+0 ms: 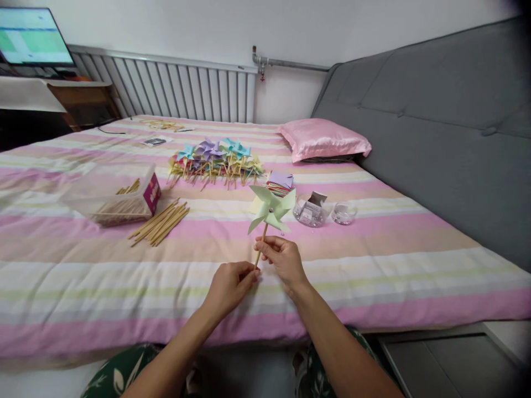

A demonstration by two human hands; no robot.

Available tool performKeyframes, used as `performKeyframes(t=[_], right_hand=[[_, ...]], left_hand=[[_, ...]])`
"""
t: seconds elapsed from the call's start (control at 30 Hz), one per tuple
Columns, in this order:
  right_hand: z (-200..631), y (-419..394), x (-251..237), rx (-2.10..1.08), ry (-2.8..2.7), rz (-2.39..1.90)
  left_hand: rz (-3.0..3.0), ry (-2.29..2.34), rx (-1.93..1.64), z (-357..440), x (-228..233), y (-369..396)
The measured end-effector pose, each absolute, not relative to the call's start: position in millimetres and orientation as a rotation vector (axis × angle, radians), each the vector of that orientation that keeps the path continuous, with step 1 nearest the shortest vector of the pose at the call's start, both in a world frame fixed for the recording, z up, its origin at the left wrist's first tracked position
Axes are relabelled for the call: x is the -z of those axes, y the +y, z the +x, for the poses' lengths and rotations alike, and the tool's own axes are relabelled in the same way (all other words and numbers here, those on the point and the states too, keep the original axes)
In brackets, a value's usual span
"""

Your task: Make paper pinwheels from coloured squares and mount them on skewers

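A pale green paper pinwheel (pixel 271 209) on a thin wooden stick stands upright, slightly tilted, between my hands. My left hand (pixel 232 284) is closed on the lower end of the stick. Higher up, just below the paper blades, the fingers of my right hand (pixel 284 258) pinch the same stick. A pin head shows at the centre of the blades. Behind the pinwheel lies a stack of coloured paper squares (pixel 281 181), partly hidden by it. To the right sit a clear round container (pixel 310 213) with small silvery items and a clear round lid (pixel 343 213).
A heap of finished pinwheels (pixel 215 160) lies mid-bed. Left are loose wooden sticks (pixel 161 224) and a clear plastic box (pixel 103 196) holding more sticks. A pink pillow (pixel 323 138) rests near the grey headboard (pixel 431 94). A radiator (pixel 174 85) and a screen (pixel 33 36) stand beyond.
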State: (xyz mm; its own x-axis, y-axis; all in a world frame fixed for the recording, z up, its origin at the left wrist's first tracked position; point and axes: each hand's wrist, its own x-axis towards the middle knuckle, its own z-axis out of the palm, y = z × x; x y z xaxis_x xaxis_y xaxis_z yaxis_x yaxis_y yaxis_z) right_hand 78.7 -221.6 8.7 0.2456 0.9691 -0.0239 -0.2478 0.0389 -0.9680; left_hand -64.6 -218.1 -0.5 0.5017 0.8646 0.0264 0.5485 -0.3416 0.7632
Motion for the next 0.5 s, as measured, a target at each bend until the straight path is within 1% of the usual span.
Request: performKeyframes(t=[0.33,0.5], right_hand=[[76.6,-222.7,-8.0,-1.147,-0.869,-1.126],[78.2,-221.9,-7.8,-1.088,-0.828,-1.106]], left_hand=[[2.016,1.145,-0.577,-63.8,0.9,-216.6],[2.004,1.184,-0.566,-65.1,2.2,-216.3]])
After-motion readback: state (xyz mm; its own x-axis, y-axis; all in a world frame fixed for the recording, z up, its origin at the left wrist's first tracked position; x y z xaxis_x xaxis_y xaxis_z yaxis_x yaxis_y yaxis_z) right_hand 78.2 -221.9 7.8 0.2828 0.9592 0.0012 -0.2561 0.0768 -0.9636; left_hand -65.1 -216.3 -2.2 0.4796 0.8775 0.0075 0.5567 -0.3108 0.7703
